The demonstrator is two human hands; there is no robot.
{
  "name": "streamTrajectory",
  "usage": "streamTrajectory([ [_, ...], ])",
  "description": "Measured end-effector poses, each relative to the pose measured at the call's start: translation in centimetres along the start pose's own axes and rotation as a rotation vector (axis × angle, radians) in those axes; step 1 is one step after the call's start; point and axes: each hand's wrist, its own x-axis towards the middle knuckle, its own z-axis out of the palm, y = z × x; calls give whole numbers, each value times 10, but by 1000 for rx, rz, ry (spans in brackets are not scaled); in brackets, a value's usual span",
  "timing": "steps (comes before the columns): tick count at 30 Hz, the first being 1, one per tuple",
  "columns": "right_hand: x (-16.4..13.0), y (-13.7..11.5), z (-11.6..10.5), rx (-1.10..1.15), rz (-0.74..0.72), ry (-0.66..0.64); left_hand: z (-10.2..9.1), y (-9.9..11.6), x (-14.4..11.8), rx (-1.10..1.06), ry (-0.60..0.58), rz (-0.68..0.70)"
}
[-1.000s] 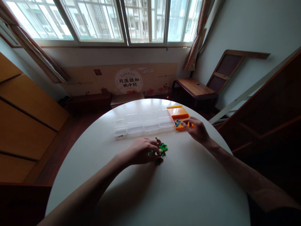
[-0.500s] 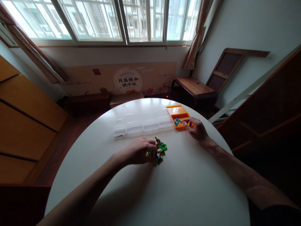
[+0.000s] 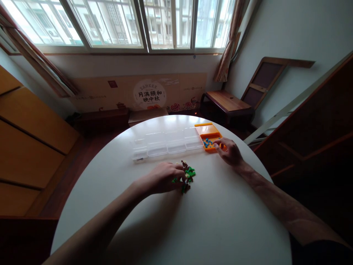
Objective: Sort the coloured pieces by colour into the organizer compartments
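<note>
My left hand reaches into a pile of small toy bricks, green, brown and cream, on the white table. Its fingers are bent down and closed at the pile's left side; their tips are hidden among the pieces. My right hand is over the right side of an open orange box, thumb and fingers curled together. Whatever they pinch is too small to make out. Several small blue bricks lie inside the box, left of those fingers.
A row of clear plastic boxes with raised lids stands left of the orange one. All this rests on a round white table. Beyond its far edge are a low wooden stool and a window wall.
A yellowish piece seen under my left fingers is now mostly out of sight. My right hand has barely shifted at the orange box.
</note>
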Motion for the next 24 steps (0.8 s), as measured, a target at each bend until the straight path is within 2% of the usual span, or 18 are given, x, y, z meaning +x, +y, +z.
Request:
streamTrajectory([
  [10,0,0,-2,-20,-16,-22,0,4,3,-27,0,-15],
  [18,-1,3,-3,-9,-43,-19,1,-2,4,-44,-1,-15],
  [24,-1,4,-4,5,-44,-25,-2,2,6,-5,3,-75],
])
